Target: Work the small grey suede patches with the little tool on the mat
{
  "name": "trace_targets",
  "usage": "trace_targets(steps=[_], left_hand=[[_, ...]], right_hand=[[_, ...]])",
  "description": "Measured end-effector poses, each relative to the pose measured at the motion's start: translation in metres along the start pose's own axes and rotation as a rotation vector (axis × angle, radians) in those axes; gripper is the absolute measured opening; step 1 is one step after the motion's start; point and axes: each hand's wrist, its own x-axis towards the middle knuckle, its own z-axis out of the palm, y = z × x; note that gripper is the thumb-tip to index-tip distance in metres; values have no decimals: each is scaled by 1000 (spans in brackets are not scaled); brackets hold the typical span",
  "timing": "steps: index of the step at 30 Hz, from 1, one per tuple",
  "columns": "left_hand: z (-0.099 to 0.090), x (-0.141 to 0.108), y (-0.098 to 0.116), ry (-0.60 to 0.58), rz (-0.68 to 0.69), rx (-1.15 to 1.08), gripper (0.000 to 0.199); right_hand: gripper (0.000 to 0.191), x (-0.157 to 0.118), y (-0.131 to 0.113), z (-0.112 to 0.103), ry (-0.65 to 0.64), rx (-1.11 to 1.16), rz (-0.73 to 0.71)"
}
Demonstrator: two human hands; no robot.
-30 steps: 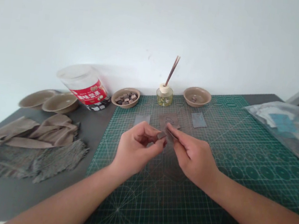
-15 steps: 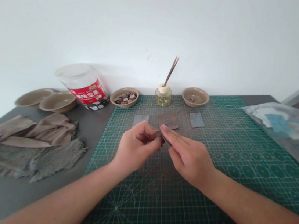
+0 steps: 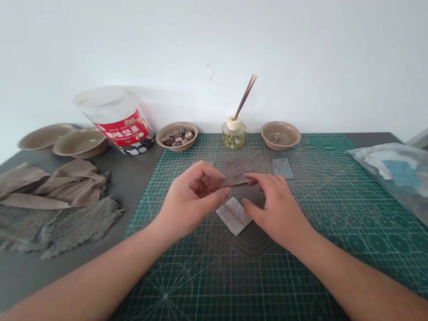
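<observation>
Between the thumb and fingers of my left hand (image 3: 195,197) is the left end of a thin grey-brown piece of sandpaper (image 3: 230,183), seen nearly edge-on. My right hand (image 3: 277,206) is at its other end, index fingertip touching or very near it and thumb apart below. Under the hands, a pale grey square of sandpaper (image 3: 234,217) with a darker streak lies on the green cutting mat (image 3: 196,285). Just behind the hands is a brown square with dark markings (image 3: 239,167). A blue-grey square (image 3: 282,168) lies farther right.
At the back stand a bowl of small stones (image 3: 178,138), a reed diffuser (image 3: 234,133) and another bowl (image 3: 280,136) with a small item inside. A plastic tub (image 3: 123,126), a double bowl (image 3: 81,143) and crumpled cloth (image 3: 61,197) are left. A clear bag (image 3: 406,177) lies right.
My hands have moved apart, the right thumb coming away. The pale streaked square now shows on the mat beneath them. The grey square by my left hand is no longer visible.
</observation>
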Motion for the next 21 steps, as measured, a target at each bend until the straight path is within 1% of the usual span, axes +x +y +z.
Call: trace_targets(steps=[1, 2, 5, 8, 11, 13, 16, 17, 19, 21], left_hand=[[0, 0, -1, -23, -41, -21, 21], [1, 1, -1, -51, -77, -52, 23], [3, 1, 0, -149, -153, -140, 22], [6, 0, 2, -223, -204, -185, 23], [4, 0, 3, -300, -222, -121, 23], [-1, 2, 5, -312, -171, 28, 20], [-11, 7, 5, -306, 8, 393, 19], [-14, 8, 5, -346, 80, 524, 19], [-17, 10, 4, -455, 189, 705, 29], [-17, 10, 2, -561, 219, 799, 37]], right_hand=[[47, 0, 0, -2, 9, 21, -37], [47, 0, -1, -5, -7, 81, -70], [44, 0, -5, -10, -96, 260, -176], [29, -1, -9, -11, -109, 290, -239], [15, -1, -10, -10, -95, 265, -222], [12, 0, -9, -10, -100, 234, -181], [13, 0, -7, -13, -113, 232, -68], [13, 0, -6, -14, -125, 263, -25], [16, 0, -4, -16, -137, 361, 61], [19, 0, -1, -18, -122, 442, 135]])
